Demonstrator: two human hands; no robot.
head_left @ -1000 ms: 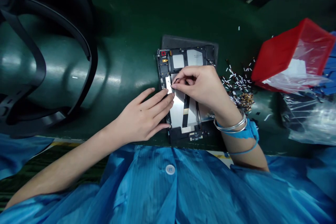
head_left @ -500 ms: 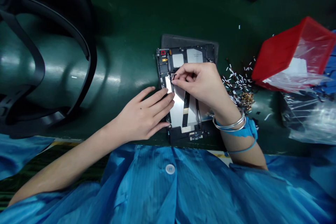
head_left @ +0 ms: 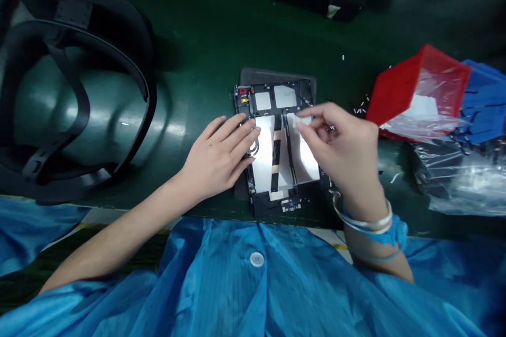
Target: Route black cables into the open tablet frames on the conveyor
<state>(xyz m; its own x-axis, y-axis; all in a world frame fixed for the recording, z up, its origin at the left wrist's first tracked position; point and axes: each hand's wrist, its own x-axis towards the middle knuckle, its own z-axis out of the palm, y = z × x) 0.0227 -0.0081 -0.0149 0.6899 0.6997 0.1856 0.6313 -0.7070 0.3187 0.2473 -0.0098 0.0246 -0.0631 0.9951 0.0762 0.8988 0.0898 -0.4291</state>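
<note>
one opened tablet (head_left: 263, 160) by the near edge of the tabletop (head_left: 190, 95), decent gap to one black headband (head_left: 132, 31) left, one red bin (head_left: 395, 89) right; left hand (head_left: 219, 160) spread on tablet, right hand (head_left: 343, 139) half-curled over it, can't tell if gripping

The left hand (head_left: 221, 160) is lying flat, its spread fingers resting on the left edge of an opened tablet-like device (head_left: 264, 168), while the right hand (head_left: 343, 147) is hovering over the device's right half with thumb and forefinger slightly apart. A wide black ribbon cable (head_left: 275, 152) and a thinner dark cable (head_left: 290, 152) are running side by side across the silver plates. A dark flat pad (head_left: 276, 74) is showing from beneath the device's top edge on the green work surface (head_left: 190, 37). A black headband frame (head_left: 149, 81) is standing at the left; a red bin (head_left: 397, 87), a blue bin (head_left: 484, 97) and clear plastic bags (head_left: 470, 179) are crowding the right.
</note>
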